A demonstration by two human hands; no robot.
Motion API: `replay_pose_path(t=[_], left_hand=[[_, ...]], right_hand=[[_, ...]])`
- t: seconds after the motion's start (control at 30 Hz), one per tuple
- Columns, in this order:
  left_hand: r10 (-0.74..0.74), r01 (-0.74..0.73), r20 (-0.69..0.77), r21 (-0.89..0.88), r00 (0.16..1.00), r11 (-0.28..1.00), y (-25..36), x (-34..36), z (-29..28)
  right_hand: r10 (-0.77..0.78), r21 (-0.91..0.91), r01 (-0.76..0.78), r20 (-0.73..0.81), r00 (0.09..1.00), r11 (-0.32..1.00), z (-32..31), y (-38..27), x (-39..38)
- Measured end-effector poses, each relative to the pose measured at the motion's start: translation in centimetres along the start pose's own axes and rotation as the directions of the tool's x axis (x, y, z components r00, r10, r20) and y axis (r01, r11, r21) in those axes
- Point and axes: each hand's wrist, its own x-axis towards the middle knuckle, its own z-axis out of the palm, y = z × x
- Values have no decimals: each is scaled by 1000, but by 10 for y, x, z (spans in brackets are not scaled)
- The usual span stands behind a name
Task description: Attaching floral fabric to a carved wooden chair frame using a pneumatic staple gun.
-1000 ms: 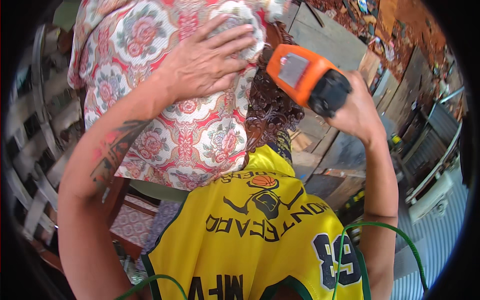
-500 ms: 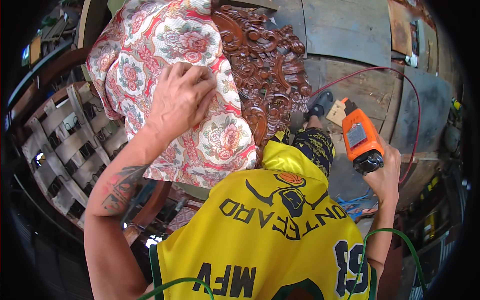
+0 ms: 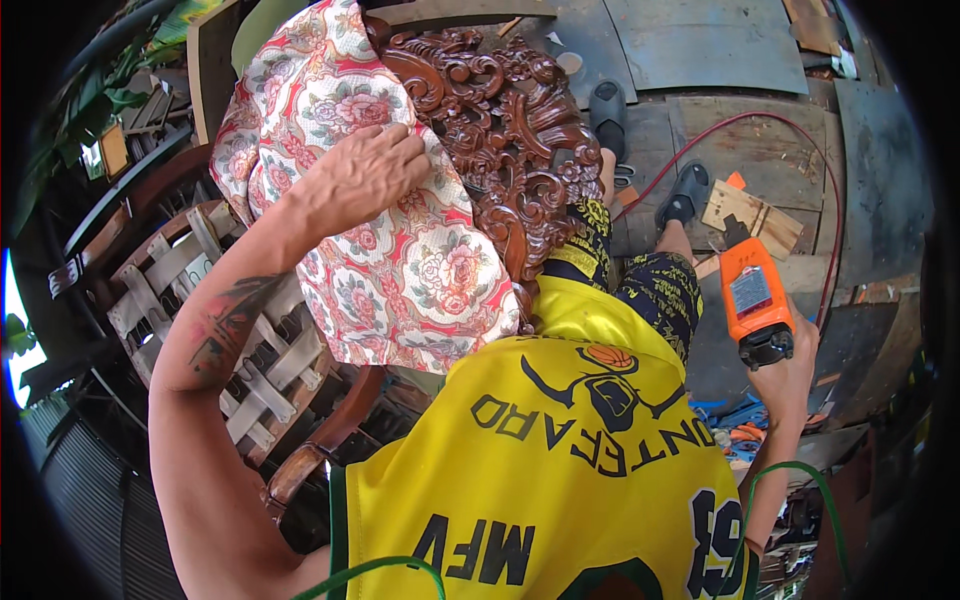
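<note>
My left hand point(image 3: 368, 172) lies over a red and white floral upholstery fabric point(image 3: 455, 270), its fingers curled together onto the cloth at the edge beside the carved wood. That fabric drapes over the left part of a glossy brown carved wooden furniture panel point(image 3: 545, 130) with scrolls and openings. What lies under the cloth is hidden. Out to the right, my right hand point(image 3: 790, 365) grips an orange staple gun point(image 3: 752, 290) with a black nose, held away from the fabric. Its nose points away from me, and my fingers are mostly hidden behind its body.
A chair frame with woven pale straps point(image 3: 280, 380) stands at the left. A red hose point(image 3: 755, 115) curves over the plank floor on the right. Wooden offcuts point(image 3: 755, 215) lie near my sandalled foot point(image 3: 685, 195). Blue and orange items point(image 3: 735, 425) are beside my right forearm.
The view has shifted, showing more of my legs and sandals. My left fingers now lie flatter and closer along the fabric's edge. The staple gun appears farther right and lower.
</note>
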Motion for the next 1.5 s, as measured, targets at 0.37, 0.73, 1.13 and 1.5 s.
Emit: replay_pose_path(t=[0.37,0.73,1.13,1.5], left_hand=[[74,-214,-461,-259,884,942,-23,5,4],[-87,-8,-358,-258,930,966,-8,33,-16],[-2,-51,-244,-210,970,976,-22,26,-17],[-151,-18,-333,-456,931,890,-1,-16,-1]], right_hand=[[-230,-16,232,-221,948,973,10,39,2],[-202,-38,199,-229,952,979,18,39,-1],[-138,-41,132,-195,971,990,16,38,0],[33,-43,-37,-81,996,998,28,44,10]])
